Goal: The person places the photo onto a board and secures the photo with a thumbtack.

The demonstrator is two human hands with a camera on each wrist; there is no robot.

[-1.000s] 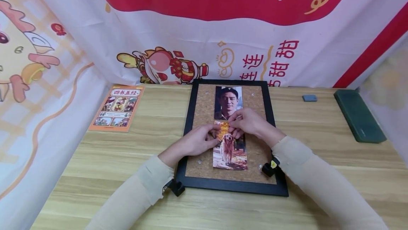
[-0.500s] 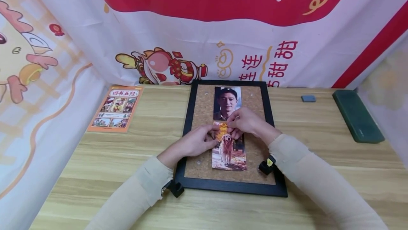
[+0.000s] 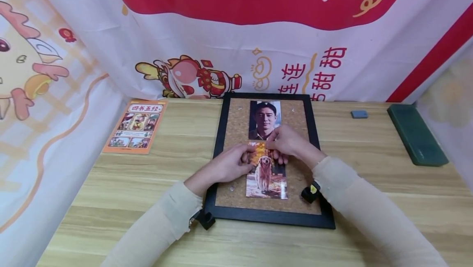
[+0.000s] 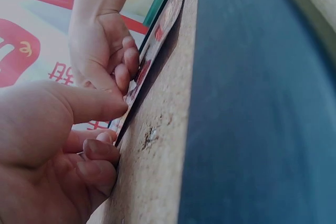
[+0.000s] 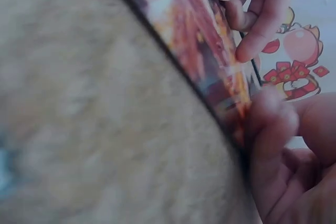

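Observation:
A black-framed cork board (image 3: 234, 127) lies flat on the table. A portrait photo (image 3: 265, 120) is on its upper part, and below it a photo of a golden dog (image 3: 264, 180). My left hand (image 3: 230, 163) pinches the dog photo's upper left edge, thumb on top. At the photo's top edge, the thumb and forefinger of my right hand (image 3: 291, 140) pinch together; the fingers hide what is between them. In the left wrist view, the dog photo (image 4: 157, 38) stands a little off the cork, with a dark gap beneath.
Small clear pins (image 3: 231, 188) sit in the cork near its corners. An orange comic-style booklet (image 3: 136, 126) lies to the left. On the right are a blue eraser-like block (image 3: 359, 114) and a dark green case (image 3: 417, 135). A printed cloth (image 3: 221, 37) hangs behind the table.
My right hand has shifted slightly right and its lower fingers have moved off the dog's picture. The dog photo has slid down a touch. My left hand stays nearly in place.

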